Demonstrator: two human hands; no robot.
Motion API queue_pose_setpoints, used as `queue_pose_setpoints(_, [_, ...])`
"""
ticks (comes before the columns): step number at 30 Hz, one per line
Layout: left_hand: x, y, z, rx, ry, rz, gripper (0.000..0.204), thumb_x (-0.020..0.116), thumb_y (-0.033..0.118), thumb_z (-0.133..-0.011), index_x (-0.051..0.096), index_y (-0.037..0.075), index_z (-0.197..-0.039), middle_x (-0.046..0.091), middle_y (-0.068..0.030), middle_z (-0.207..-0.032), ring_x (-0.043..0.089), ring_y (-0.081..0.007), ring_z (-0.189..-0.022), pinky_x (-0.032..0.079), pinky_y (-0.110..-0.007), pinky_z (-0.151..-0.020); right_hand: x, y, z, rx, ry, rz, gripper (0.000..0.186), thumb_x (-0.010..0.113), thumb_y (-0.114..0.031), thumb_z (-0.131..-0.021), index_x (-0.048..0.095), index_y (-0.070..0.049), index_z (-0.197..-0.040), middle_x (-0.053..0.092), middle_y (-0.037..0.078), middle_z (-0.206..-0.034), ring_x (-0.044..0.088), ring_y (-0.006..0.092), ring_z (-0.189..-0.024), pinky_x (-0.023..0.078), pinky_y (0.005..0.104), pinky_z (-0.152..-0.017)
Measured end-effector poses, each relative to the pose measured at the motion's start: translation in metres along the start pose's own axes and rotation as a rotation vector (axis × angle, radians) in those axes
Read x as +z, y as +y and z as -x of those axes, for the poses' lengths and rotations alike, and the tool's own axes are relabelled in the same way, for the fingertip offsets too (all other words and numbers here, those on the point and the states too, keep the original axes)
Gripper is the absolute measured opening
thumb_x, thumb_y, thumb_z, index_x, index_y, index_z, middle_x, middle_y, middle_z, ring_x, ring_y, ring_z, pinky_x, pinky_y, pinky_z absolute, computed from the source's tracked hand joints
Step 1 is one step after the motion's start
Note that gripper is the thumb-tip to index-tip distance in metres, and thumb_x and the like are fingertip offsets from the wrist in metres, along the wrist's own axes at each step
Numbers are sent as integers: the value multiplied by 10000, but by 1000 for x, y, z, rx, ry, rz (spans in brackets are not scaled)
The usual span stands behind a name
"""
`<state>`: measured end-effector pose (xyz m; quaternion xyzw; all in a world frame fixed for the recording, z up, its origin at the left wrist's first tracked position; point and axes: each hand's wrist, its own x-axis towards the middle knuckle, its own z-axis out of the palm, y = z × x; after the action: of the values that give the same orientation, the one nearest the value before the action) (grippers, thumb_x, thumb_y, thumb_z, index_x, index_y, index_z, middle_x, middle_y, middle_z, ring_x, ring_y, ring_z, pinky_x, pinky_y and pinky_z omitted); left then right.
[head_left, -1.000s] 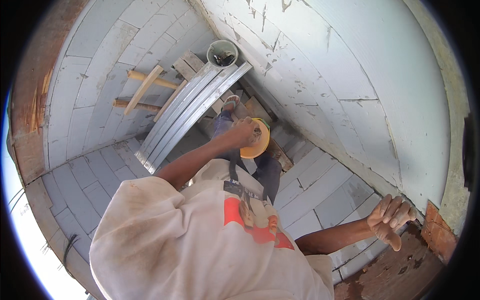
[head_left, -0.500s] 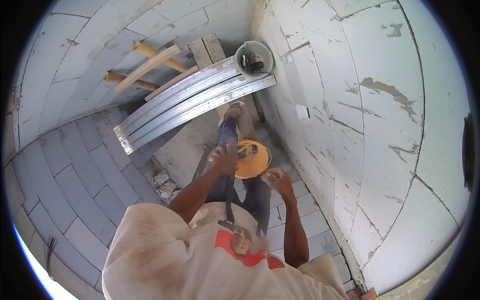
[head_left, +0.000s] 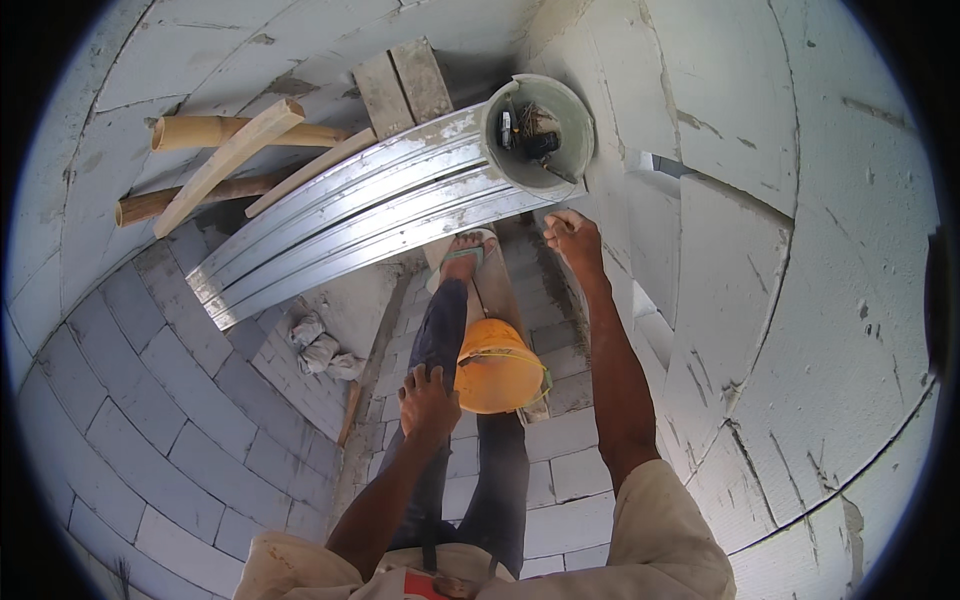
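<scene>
My left hand (head_left: pixel 428 402) lies on my bent left leg, its fingers apart over the knee beside an orange bucket (head_left: pixel 492 385). The bucket stands tilted between my legs, a green handle at its right edge; its inside is mostly turned out of sight. My right hand (head_left: pixel 572 240) reaches forward with fingers curled together, just below a grey bucket (head_left: pixel 572 110). Whatever its fingers pinch, if anything, is too small to make out. Inside the grey bucket are dark tools (head_left: pixel 542 143) and a pile of small brownish bits.
Long shiny metal channels (head_left: pixel 350 240) cross ahead of me under the grey bucket. Wooden poles (head_left: pixel 235 150) and planks (head_left: pixel 405 85) lie beyond at the left. Pale block walls rise around me. Crumpled whitish bags (head_left: pixel 322 350) sit low at the left.
My right hand has moved from the orange bucket's rim forward to near the grey bucket. The view has shifted forward. My left hand stays on the leg.
</scene>
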<state>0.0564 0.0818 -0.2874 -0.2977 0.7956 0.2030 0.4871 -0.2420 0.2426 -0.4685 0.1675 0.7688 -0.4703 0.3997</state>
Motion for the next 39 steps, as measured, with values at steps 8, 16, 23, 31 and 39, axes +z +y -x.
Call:
queue_pose_setpoints(8, [-21, -8, -13, -13, 6, 105, 583, 784, 295, -874, 583, 123, -1393, 496, -176, -1485, 472, -381, -1386, 376, -541, -1165, 38, -18, -217, -180, 118, 157, 238, 635, -89, -971, 747, -1, -1161, 786, 163, -994, 771, 182, -820, 595, 316, -721])
queue_pose_setpoints(16, [-43, -19, -25, -10, 27, 166, 575, 786, 287, -856, 599, 129, -1377, 532, -198, -1456, 520, -405, -1343, 420, -553, -1113, 75, 2, -317, -407, 426, 600, 361, 752, -243, -904, 755, -40, -1202, 759, 220, -1156, 719, 391, -1119, 555, 463, -992])
queue_pose_setpoints(23, [-53, -22, -31, -14, 59, 205, 570, 810, 273, -840, 622, 129, -1358, 553, -183, -1433, 541, -412, -1308, 435, -553, -1103, 77, 3, -341, -280, 428, 577, 342, 817, -272, -868, 782, -44, -1121, 789, 139, -945, 761, 344, -895, 578, 453, -843])
queue_pose_setpoints(31, [-51, -9, -28, -16, 62, 220, 532, 777, 280, -863, 626, 120, -1348, 549, -181, -1435, 531, -396, -1337, 433, -548, -1104, 37, -3, -293, 2, 232, 11, 242, 809, -102, -886, 792, -66, -1125, 723, 54, -764, 622, 104, -607, 486, 288, -547])
queue_pose_setpoints(39, [-43, -6, -26, -22, 61, 187, 530, 782, 280, -854, 631, 120, -1336, 557, -174, -1435, 536, -396, -1333, 431, -554, -1102, 68, 30, -350, -466, 440, 481, 309, 806, -238, -857, 792, -78, -1121, 790, 162, -1010, 760, 353, -863, 580, 412, -839])
